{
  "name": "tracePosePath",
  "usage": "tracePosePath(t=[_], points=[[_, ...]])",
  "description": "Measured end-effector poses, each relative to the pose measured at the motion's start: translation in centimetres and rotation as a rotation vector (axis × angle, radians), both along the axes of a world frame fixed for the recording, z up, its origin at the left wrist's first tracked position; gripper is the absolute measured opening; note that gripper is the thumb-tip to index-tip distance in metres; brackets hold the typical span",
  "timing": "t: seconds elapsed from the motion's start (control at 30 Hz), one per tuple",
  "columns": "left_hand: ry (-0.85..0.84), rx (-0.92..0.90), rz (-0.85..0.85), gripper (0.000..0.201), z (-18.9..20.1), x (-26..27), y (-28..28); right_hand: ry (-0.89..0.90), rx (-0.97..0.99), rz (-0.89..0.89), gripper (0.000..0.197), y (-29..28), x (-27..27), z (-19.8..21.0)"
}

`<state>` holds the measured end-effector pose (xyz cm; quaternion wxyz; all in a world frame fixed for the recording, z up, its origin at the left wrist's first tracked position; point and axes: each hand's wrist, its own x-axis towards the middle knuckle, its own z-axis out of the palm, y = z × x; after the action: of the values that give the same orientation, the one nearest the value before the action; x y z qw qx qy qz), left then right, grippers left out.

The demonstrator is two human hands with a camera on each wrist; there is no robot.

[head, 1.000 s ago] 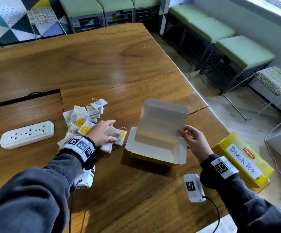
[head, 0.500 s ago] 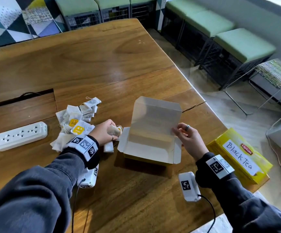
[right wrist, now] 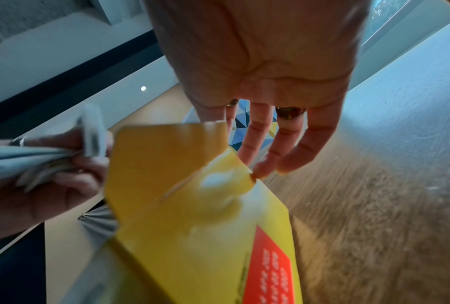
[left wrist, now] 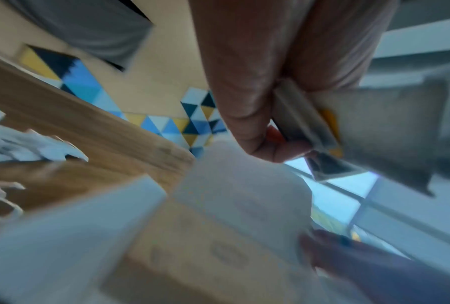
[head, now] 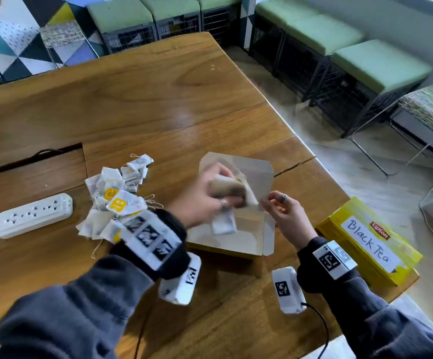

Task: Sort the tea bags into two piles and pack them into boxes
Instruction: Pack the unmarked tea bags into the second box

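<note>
My left hand (head: pixel 202 203) grips a bunch of white tea bags (head: pixel 229 189) above the open yellow box (head: pixel 251 238), whose lid stands up behind. The left wrist view shows the thumb (left wrist: pixel 244 107) clamped on those tea bags (left wrist: pixel 387 127). One bag (head: pixel 223 224) hangs or lies blurred just under the hand. My right hand (head: pixel 271 203) holds the box's right side flap; in the right wrist view its fingertips (right wrist: pixel 260 170) meet the flap of the box (right wrist: pixel 192 216). A loose pile of tea bags (head: pixel 117 200) lies left of the box.
A shut yellow box labelled Black Tea (head: pixel 365 242) sits at the table's right edge. A white power strip (head: pixel 31 215) lies at the left, past a cable slot (head: pixel 29 159) in the table. Green stools stand beyond the table on the floor.
My left hand has lifted a bunch of tea bags from the pile and carried it right, over the open box. The right hand stays at the box's right side.
</note>
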<state>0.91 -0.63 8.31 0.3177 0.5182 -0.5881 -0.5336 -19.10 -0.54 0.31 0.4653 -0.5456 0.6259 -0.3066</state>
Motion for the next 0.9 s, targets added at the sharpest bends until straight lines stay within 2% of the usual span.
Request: tracePosePath(t=[0.1,0.17,0.3,0.5,0.57,0.67,0.77,0.83,0.9], points=[[-0.203,0.029,-0.118,0.032,-2.8,-3.4,0.5,0.003,-0.032,-0.017,0.017,0.1,-0.1,-0.1],[-0.336,0.032,-0.138,0.028,-4.1,-3.9,0.7,-0.011,-0.037,-0.016,0.012,0.1,-0.2,-0.1],[-0.433,0.143,-0.171,0.015,-5.3,-2.9,0.9,0.012,-0.044,0.002,0.009,0.2,-0.1,-0.2],[-0.733,0.311,-0.142,0.027,-6.0,-1.6,-0.4,0.043,-0.029,0.012,0.018,0.1,-0.3,0.0],[-0.775,0.361,-0.151,0.029,-5.8,-1.4,-0.6,0.053,-0.028,0.025,0.015,0.1,-0.2,0.1],[-0.716,0.426,-0.172,0.035,-5.6,-1.2,-0.6,0.063,-0.041,0.026,0.015,0.0,-0.3,0.2],[-0.756,0.345,-0.247,0.033,-5.5,-1.0,-0.2,0.105,-0.082,0.039,0.016,0.0,-0.4,0.3],[-0.821,0.211,-0.260,0.043,-5.3,-0.8,0.0,0.108,-0.087,0.040,0.014,-0.1,-0.5,0.1],[-0.810,0.122,-0.264,0.050,-4.7,-0.2,0.1,0.116,-0.083,0.040,0.014,-0.1,-0.6,0.2]])
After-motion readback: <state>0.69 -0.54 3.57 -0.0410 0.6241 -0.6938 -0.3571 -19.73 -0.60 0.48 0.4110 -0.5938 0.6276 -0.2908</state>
